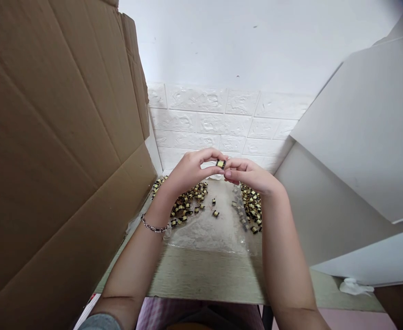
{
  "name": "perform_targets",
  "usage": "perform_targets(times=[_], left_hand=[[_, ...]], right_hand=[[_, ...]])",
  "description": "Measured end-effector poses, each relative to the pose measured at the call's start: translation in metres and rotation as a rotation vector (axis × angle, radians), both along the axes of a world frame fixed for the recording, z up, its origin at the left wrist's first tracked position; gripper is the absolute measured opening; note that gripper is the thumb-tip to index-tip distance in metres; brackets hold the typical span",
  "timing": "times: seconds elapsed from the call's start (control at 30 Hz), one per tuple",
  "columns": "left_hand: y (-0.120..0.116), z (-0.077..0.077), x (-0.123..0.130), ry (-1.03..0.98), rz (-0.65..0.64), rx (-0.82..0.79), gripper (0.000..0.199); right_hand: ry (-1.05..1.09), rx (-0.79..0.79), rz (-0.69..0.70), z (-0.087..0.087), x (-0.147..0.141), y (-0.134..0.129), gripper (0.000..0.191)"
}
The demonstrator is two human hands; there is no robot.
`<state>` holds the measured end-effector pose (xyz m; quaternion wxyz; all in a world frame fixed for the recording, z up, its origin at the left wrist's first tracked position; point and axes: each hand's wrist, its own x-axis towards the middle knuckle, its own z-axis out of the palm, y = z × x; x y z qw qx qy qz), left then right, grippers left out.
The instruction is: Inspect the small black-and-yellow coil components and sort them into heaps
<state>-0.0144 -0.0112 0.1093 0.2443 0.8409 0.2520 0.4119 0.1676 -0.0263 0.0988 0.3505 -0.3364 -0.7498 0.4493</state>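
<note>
My left hand (189, 172) and my right hand (249, 177) meet in front of me, fingertips pinching a small transformer bobbin (220, 164) with yellow tape and dark windings. Below them, two heaps of similar small coils lie on a clear plastic sheet (204, 231): one heap (189, 202) under my left wrist and another (251, 206) under my right hand. A few loose coils, such as one (215, 213), lie between the heaps. A chain bracelet (155, 226) circles my left wrist.
A large cardboard sheet (57, 137) rises along the left side, and white panels (356, 137) stand on the right. Behind the work surface is a white brick-textured wall (218, 123). A wooden board (201, 275) lies under the plastic, with crumpled tissue (354, 286) at right.
</note>
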Motion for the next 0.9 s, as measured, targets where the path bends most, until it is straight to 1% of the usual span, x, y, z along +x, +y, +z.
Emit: perform_targets(times=[0.27,0.5,0.7,0.9], left_hand=[[0.0000,0.0012,-0.0037,0.114,0.062,0.075,0.018],[0.0023,-0.0002,-0.0055,0.193,0.096,0.119,0.018],[0.0042,-0.0014,-0.0053,0.212,0.093,0.135,0.018],[0.0044,-0.0015,-0.0060,0.175,0.114,0.144,0.016]], right_hand=[[-0.047,0.020,-0.032,-0.0024,0.0072,0.0032,0.021],[-0.091,0.034,-0.072,0.0013,0.0085,-0.0008,0.023],[-0.119,0.064,-0.108,0.0047,0.0067,-0.0043,0.024],[-0.122,0.031,-0.106,0.0054,0.0064,-0.0050,0.024]])
